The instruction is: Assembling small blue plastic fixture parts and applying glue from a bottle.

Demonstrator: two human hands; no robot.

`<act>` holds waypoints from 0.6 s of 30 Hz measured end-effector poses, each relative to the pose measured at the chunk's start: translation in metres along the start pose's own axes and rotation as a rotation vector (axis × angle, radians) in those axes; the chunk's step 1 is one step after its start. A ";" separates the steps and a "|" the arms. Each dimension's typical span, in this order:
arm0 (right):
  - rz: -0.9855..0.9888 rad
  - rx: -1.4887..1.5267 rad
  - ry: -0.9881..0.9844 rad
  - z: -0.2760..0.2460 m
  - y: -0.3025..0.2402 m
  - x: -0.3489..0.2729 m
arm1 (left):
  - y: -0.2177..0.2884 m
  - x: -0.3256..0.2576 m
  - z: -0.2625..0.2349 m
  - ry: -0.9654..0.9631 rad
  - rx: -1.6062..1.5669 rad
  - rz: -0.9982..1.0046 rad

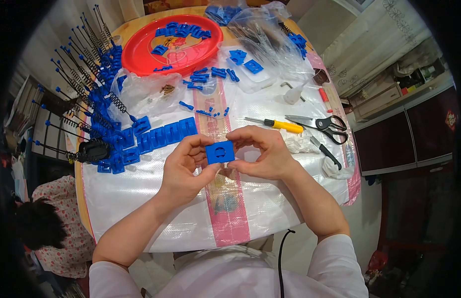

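Note:
A small blue plastic block (220,152) with a round hole in its face is held between both my hands above the table. My left hand (183,166) grips its left edge with thumb and fingers. My right hand (260,151) pinches its right edge, fingers curled over the top. Just behind my left hand, a row of several like blue blocks (163,134) lies on the white woven sheet (141,193) that covers the table.
A red round tray (141,49) with blue parts stands at the back. Blue pieces with black springs and rods (86,84) pile at the left. A yellow-handled screwdriver (282,125), black scissors (325,124), a knife (326,153) and clear plastic bags (270,35) lie to the right.

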State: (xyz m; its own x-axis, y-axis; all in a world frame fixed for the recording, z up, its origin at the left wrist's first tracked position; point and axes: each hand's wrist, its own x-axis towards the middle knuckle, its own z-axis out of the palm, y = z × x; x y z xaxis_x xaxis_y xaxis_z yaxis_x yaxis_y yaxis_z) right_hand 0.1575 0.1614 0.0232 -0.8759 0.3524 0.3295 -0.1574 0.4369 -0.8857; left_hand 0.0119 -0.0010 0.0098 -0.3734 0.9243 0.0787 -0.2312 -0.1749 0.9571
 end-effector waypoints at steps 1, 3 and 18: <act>-0.006 -0.009 -0.010 -0.001 -0.001 0.000 | -0.001 0.000 0.000 0.004 0.001 0.002; -0.006 0.000 -0.013 -0.001 0.000 0.000 | -0.002 0.000 0.000 0.013 0.001 0.005; -0.032 -0.008 -0.018 0.000 0.003 0.000 | 0.001 -0.002 -0.001 -0.020 0.031 0.065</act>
State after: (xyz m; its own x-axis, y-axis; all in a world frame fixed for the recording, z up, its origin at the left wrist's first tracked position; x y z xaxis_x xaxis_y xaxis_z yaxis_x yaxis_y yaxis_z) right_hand 0.1569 0.1624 0.0209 -0.8786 0.3229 0.3518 -0.1822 0.4541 -0.8721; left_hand 0.0112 -0.0033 0.0103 -0.3686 0.9180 0.1466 -0.1786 -0.2247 0.9579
